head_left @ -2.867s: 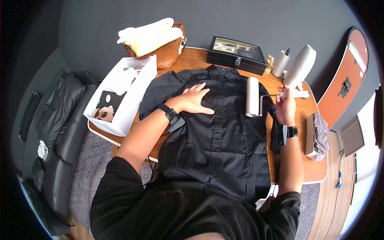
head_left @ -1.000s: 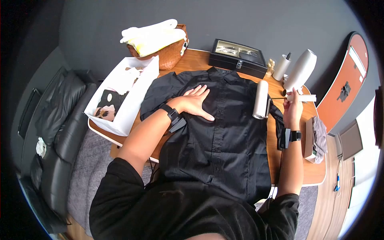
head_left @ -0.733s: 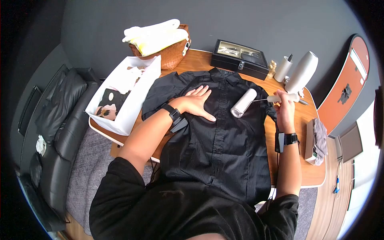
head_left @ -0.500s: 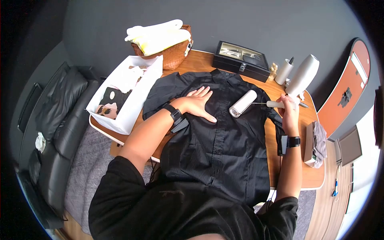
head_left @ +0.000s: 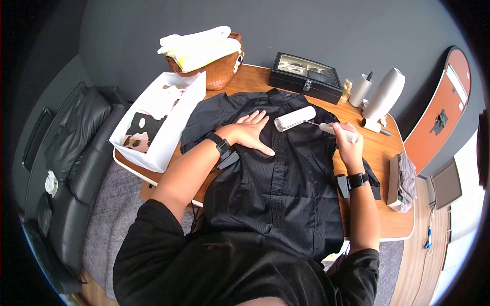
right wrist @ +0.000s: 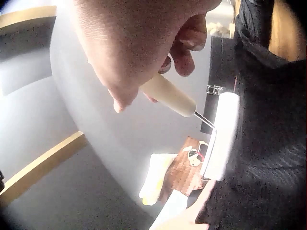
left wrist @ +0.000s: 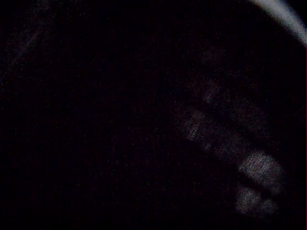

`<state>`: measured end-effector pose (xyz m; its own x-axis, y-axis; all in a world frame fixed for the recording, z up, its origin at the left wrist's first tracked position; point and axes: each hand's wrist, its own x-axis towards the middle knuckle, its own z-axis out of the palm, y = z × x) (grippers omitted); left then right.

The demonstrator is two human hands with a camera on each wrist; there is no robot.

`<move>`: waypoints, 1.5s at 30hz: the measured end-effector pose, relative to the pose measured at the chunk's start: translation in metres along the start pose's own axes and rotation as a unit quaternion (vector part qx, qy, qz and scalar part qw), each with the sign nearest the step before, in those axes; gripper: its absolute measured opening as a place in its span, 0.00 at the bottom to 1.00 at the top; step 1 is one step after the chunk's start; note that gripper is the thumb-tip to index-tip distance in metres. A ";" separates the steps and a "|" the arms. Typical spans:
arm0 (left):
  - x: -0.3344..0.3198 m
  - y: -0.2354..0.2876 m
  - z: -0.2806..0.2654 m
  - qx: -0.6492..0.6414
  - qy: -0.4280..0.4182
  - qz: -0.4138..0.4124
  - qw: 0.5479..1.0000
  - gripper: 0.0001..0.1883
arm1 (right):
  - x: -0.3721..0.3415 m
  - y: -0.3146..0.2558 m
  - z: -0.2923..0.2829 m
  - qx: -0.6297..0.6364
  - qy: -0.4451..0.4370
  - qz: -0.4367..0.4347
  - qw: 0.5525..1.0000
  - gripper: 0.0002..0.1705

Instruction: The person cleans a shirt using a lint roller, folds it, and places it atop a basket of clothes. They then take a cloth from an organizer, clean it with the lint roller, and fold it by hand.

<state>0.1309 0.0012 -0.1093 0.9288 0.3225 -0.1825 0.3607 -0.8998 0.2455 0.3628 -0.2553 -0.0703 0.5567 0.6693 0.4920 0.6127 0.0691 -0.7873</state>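
A black button-up shirt (head_left: 296, 178) lies spread over the wooden table, collar toward the back. My left hand (head_left: 250, 134) rests flat on its left chest area, fingers and thumb spread. In my right hand (head_left: 348, 143) is the pale handle of a white lint roller (head_left: 295, 119), whose cylinder lies over the shirt's upper front, right of the left hand. The right wrist view shows my right hand (right wrist: 139, 43) curled round the handle (right wrist: 170, 96) and the roller (right wrist: 224, 136) against the black cloth. The left wrist view is almost wholly dark.
A white box (head_left: 168, 132) with cloth items stands at the left, beside a brown woven bag (head_left: 217, 71) topped with towels. At the back are a black glasses case (head_left: 306, 81), a white cylinder (head_left: 361, 91) and a white appliance (head_left: 384, 97). A small box (head_left: 393, 183) holds grey cloth at right.
My right hand has moved left from the table's right side, bringing the roller across the shirt toward its centre and turning it to a flatter slant. My left hand stays on the shirt.
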 end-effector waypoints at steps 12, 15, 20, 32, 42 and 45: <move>-0.001 0.002 0.001 0.014 0.007 0.000 1.000 0.74 | -0.011 0.004 0.012 0.068 -0.177 0.030 0.981 0.20; 0.005 -0.001 0.005 -0.003 0.010 -0.007 1.000 0.72 | -0.010 0.001 0.011 0.028 -0.249 -0.009 0.968 0.23; 0.004 0.002 0.004 0.007 0.015 -0.013 1.000 0.70 | -0.004 0.027 0.009 -0.042 -0.330 -0.169 0.928 0.24; 0.002 0.003 0.002 0.011 0.011 -0.025 1.000 0.71 | 0.001 -0.002 -0.032 0.002 -0.337 -0.055 0.940 0.20; 0.003 0.002 0.003 0.023 0.016 -0.026 0.999 0.71 | -0.017 0.029 0.042 -0.194 -0.231 -0.207 0.931 0.22; 0.003 0.003 0.003 0.023 0.015 -0.027 0.999 0.71 | -0.009 0.030 0.049 -0.170 -0.194 -0.207 0.944 0.22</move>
<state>0.1345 -0.0014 -0.1117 0.9104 0.3793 -0.1652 0.4070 -0.8929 0.1926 0.3484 -0.2233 -0.1164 0.0235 0.8619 0.5066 0.9141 0.1867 -0.3600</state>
